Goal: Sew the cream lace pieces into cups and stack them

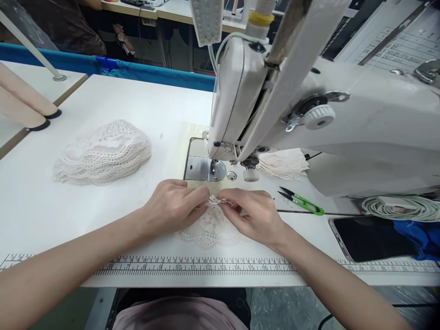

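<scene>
My left hand [173,204] and my right hand [252,213] meet in front of the sewing machine [309,105], both pinching the upper edge of a white lace piece [206,231] that lies flat on the table. The fingers of each hand are closed on the bunched lace edge between them. Just beyond my fingers are the metal needle plate [202,168] and the presser foot. Part of the lace is hidden under my hands.
A stack of white lace pieces [103,153] lies at the left. More lace [283,163] sits behind the needle area. Green-handled thread snips [302,201], a phone [371,238], and a coil of cord [402,207] are at the right. A printed ruler [206,266] runs along the table's front edge.
</scene>
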Demonstrator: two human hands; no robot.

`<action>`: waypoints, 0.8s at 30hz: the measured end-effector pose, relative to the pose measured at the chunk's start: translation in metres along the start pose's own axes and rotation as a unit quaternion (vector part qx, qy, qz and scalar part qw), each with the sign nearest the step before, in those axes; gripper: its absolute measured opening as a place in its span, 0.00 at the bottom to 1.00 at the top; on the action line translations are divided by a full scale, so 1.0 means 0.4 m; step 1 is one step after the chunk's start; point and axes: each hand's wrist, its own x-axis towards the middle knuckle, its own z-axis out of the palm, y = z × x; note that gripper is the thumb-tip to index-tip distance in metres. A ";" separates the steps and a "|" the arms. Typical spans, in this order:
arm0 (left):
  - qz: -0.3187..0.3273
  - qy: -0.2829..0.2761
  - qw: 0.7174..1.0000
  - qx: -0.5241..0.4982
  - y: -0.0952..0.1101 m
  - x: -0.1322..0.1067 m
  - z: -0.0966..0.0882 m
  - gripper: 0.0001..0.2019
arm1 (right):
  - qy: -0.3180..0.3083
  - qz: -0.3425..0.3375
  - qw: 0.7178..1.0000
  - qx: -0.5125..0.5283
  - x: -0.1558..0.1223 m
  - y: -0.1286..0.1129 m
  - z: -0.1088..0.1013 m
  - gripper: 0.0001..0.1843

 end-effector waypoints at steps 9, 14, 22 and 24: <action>-0.021 0.005 1.000 -0.021 0.006 -0.008 0.001 0.03 | 0.062 -0.197 0.967 -0.147 0.007 0.000 -0.011 0.05; -0.052 -0.015 0.997 -0.060 0.021 -0.008 -0.001 0.12 | 0.067 -0.328 0.917 -0.219 0.014 -0.015 -0.029 0.03; -0.276 -0.200 0.909 -0.239 0.039 0.019 -0.045 0.09 | 0.038 -0.111 0.991 -0.063 0.012 -0.009 -0.021 0.03; -0.303 -0.225 0.909 -0.178 0.034 0.018 -0.041 0.07 | 0.009 -0.002 1.000 0.004 0.016 0.006 0.000 0.04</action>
